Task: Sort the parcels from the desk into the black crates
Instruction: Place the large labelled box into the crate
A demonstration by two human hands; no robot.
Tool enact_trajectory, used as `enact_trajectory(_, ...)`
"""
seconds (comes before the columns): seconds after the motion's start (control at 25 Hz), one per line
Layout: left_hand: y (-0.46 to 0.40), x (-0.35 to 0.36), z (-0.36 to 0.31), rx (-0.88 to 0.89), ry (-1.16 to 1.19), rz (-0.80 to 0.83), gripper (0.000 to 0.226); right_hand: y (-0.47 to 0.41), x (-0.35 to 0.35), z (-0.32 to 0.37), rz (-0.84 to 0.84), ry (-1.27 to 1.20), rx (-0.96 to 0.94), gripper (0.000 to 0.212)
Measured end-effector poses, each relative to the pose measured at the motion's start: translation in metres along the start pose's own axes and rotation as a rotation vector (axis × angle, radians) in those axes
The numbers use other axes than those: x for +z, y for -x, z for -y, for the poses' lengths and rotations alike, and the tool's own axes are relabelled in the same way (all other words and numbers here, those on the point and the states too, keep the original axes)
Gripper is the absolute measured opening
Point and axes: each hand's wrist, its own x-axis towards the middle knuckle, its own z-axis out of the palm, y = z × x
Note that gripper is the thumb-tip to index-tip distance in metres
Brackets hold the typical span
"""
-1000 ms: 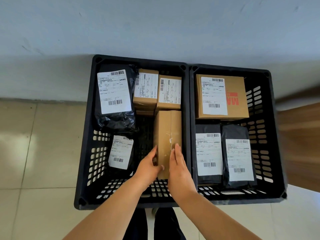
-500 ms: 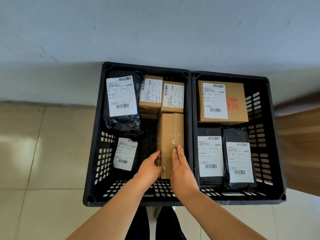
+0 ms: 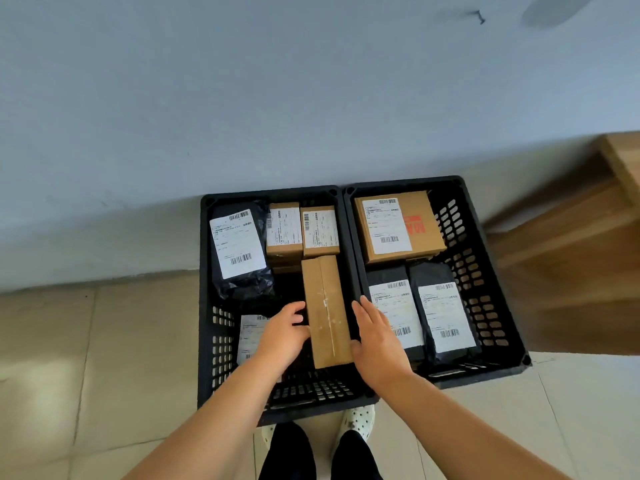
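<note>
A long brown carton (image 3: 327, 310) is lying face-down in the left black crate (image 3: 207, 341), its taped seam facing up, against the wall shared with the right black crate (image 3: 498, 306). The left hand (image 3: 280, 337) is curling its fingers round the carton's left edge; the right hand (image 3: 377, 344) is lying flat, fingers straight and together, along its right side, and whether that palm is actually pressing the cardboard is hard to judge from above.

Judged risks: with only one hand gripping, the carton could be tipping toward the open gap on its left as the hands are letting go, coming to rest on the small labelled black mailer (image 3: 251, 336) partly hidden beneath the left wrist. The right fingers are working close to the crate divider and could be getting pinched against it. The carton's label is facing away, so a mis-sort would be going unnoticed.

Both crates are sitting side by side on pale floor tiles (image 3: 104, 358), backed against a grey-blue wall (image 3: 311, 98). A wooden desk edge (image 3: 571, 244) is showing at right. The person's spotted shoes (image 3: 360, 419) are standing just before the left crate.
</note>
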Motion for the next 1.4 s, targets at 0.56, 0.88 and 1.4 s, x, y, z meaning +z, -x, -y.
enact_trajectory(0.56,0.073,0.048,-0.089,0.144,-0.269,0.154,0.051,0.092,-0.084,-0.042,-0.155,-0.154,0.173,0.060)
enact_trajectory(0.88,0.142,0.149,-0.182,0.460,-0.326,0.216,0.036,0.153,-0.173,-0.117,-0.372,-0.193,0.206,0.059)
enact_trajectory(1.4,0.284,0.464,-0.336,0.861,-0.308,0.327,0.028,0.328,-0.361,-0.405,-0.643,-0.181,0.243,0.054)
